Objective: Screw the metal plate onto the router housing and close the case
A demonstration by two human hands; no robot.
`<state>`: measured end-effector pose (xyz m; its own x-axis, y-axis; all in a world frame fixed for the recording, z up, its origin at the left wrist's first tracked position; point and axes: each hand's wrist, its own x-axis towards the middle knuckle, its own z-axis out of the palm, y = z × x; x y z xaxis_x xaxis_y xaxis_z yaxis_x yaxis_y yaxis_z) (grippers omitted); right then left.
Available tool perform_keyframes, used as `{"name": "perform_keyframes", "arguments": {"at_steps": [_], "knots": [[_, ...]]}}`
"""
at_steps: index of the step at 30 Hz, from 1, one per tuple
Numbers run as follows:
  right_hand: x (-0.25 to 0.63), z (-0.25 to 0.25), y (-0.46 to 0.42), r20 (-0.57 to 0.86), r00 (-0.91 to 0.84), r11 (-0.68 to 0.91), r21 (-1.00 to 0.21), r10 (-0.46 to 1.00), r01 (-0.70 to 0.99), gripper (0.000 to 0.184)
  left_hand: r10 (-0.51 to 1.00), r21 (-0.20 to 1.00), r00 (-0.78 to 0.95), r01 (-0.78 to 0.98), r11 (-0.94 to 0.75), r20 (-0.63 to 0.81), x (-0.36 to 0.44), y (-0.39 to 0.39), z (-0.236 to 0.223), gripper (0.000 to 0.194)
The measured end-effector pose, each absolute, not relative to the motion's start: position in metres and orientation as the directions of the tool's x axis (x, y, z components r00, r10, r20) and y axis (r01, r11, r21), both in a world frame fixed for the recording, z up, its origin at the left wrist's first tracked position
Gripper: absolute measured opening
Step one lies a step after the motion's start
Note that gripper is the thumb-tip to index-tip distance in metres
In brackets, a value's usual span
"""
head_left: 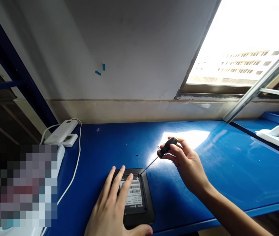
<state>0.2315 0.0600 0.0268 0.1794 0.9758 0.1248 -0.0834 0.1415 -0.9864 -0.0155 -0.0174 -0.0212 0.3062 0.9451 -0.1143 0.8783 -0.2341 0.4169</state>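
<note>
A flat black box-shaped device (148,196) lies on the blue table with a white printed label (135,191) facing up. My left hand (114,200) rests spread across its left side, fingers stretched over part of the label and thumb at the near edge. In my right hand (182,155) is a screwdriver (166,148) with a black and yellow handle, gripped between fingers and thumb. Its thin metal shaft slants down to the left, and the tip meets the device's far right corner. Whether a screw sits under the tip is too small to tell.
A small dark screw-like piece (136,155) lies beyond the device on the blue table (100,150). White power strip (60,132) and cable (76,164) run along the left side. A metal post (254,87) stands at right, near another white power strip (274,137). A wall borders the back.
</note>
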Motion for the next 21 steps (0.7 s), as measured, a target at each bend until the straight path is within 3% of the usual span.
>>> {"name": "perform_keyframes", "arguments": {"at_steps": [21], "knots": [[0.2321, 0.0289, 0.0565, 0.151, 0.171, 0.17, -0.98, 0.974, -0.104, 0.042, 0.945, 0.433, 0.294, 0.877, -0.209, -0.139, -0.012, -0.0174, -0.0136, 0.105]]}}
